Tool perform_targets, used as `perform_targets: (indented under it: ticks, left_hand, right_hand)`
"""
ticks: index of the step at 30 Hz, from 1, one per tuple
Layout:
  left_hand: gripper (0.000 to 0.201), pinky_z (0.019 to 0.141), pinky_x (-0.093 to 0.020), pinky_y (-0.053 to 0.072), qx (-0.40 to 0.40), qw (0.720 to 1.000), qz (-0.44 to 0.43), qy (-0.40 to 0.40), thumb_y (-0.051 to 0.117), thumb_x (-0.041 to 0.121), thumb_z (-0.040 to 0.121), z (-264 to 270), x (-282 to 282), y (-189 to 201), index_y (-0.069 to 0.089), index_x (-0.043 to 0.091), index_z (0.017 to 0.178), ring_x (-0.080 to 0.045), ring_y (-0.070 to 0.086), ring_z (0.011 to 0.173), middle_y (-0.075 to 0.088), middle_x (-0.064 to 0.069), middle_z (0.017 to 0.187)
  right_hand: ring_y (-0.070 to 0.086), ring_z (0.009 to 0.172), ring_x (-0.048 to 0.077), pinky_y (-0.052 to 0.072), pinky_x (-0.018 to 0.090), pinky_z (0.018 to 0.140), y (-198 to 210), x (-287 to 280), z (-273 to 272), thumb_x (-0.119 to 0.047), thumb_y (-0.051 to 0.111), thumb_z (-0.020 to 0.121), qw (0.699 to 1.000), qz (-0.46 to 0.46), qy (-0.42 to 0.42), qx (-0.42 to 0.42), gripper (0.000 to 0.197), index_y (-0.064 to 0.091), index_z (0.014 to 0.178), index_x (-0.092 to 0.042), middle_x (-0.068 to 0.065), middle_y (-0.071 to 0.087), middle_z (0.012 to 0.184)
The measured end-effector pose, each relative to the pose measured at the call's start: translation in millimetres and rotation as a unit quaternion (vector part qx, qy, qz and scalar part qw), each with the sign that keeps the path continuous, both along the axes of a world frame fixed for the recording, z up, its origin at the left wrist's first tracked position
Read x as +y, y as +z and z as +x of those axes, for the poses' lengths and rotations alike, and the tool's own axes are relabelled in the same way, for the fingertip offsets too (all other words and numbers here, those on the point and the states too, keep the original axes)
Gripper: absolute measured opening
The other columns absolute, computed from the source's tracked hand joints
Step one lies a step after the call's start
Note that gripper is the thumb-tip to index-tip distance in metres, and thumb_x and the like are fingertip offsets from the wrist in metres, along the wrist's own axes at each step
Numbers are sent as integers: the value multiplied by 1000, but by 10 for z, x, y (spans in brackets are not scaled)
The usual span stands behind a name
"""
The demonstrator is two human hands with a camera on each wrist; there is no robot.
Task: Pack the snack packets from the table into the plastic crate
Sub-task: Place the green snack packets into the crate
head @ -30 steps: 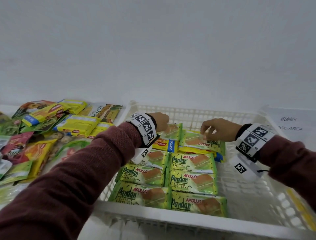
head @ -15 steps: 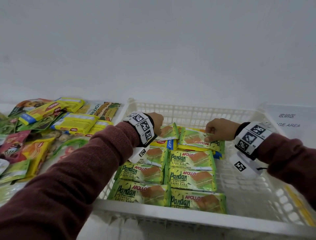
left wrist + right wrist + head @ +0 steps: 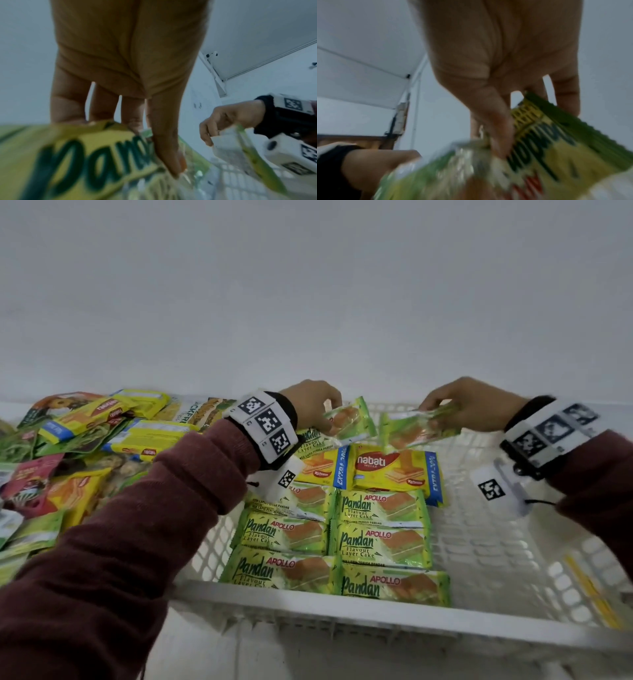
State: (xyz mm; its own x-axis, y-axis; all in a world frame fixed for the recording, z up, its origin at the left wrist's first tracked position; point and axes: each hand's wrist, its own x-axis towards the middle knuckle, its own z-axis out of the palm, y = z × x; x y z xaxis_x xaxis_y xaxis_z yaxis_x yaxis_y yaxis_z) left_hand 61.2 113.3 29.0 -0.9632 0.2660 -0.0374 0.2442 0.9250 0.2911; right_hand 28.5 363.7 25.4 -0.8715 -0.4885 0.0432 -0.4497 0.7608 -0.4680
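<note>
Mid-packing. Left hand (image 3: 310, 402) pinching one green cake packet (image 3: 349, 419), right hand (image 3: 471, 402) pinching another (image 3: 416, 428), both above far end of crate (image 3: 342, 613). Next, probably: lowering each flat onto yellow wafer packets (image 3: 394, 470).

Left arm: in a maroon sleeve, reaching forward, wrist band on.
Left hand (image 3: 310, 405): raised, fingers (image 3: 164, 148) curled down, pinching a green packet (image 3: 349, 421) at its edge.
Right arm: sleeved, reaching in from the right.
Right hand (image 3: 471, 404): raised level with the left, thumb and fingers (image 3: 498, 129) pinching a second green packet (image 3: 416, 428).
</note>
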Motion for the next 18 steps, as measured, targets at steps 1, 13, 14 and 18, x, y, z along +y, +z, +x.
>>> perform_targets:
  ticks: [1,13,14,18]
  left_hand:
    - [38,73,-23,33,-9,1000,-3,-9,68,15,82,52,2,42,56,8,117,-12,42,81,49,6,85]
    - [42,72,-26,43,-290,917,-240,-130,61,8,87,508,108,-257,52,4,128,-19,55,89,57,-4,100]
    - [43,63,-21,39,-289,908,-270,-139,60,9,88,535,110,-328,51,3,129,-15,50,84,53,-3,97]
    - [44,65,-14,39,-222,901,-334,-163,57,12,90,588,87,-475,48,3,132,-16,49,99,55,-8,119]
  right_hand:
    - [57,70,-4,45,10,69,108,23,42,11,62,78,1000,20,14,-7,28,67,90,-13,5,62,86]
    - [66,73,22,54,29,54,-237,-680,942,-31,71,47,831,348,340,270,7,65,44,-30,-1,68,86]
    - [66,77,23,55,30,59,-330,-729,953,-27,78,47,818,363,358,266,13,65,44,-27,0,68,90]
    - [67,86,23,56,29,69,-514,-796,1029,-20,64,65,808,332,415,255,15,69,53,-27,2,69,102]
